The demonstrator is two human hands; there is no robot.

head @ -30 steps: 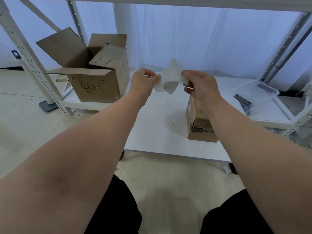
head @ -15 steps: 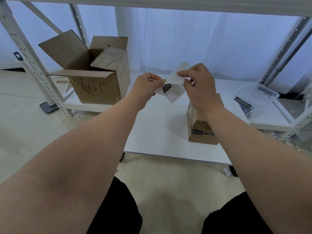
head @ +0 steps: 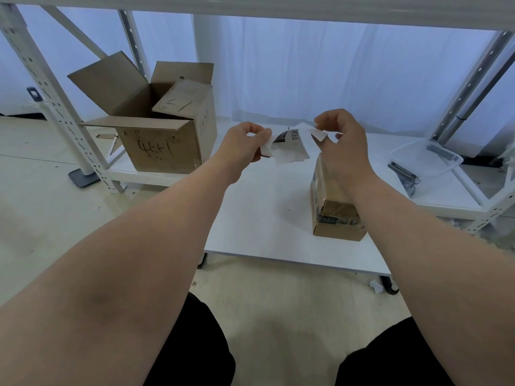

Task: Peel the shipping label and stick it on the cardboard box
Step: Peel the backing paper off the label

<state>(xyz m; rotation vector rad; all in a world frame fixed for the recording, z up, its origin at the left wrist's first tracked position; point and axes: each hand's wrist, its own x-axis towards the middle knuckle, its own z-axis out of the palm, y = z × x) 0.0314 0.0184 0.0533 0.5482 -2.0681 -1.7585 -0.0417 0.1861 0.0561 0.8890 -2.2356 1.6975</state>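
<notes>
I hold a white shipping label [head: 289,146] in the air above the white table [head: 256,218]. My left hand [head: 245,143] pinches its left edge. My right hand [head: 342,143] pinches a corner that is pulled up and to the right, so the printed black code shows between the two layers. Below my right wrist a small taped cardboard box [head: 334,213] stands on the table, partly hidden by my forearm.
A large open cardboard box [head: 156,135] with black writing sits on the low shelf at the left. A clear plastic tray [head: 426,160] and a dark tool [head: 404,174] lie at the right. White rack posts [head: 55,98] flank the table.
My right hand has drawn the pinched corner to the right and away from the left hand. The label has opened up and its printed face now shows.
</notes>
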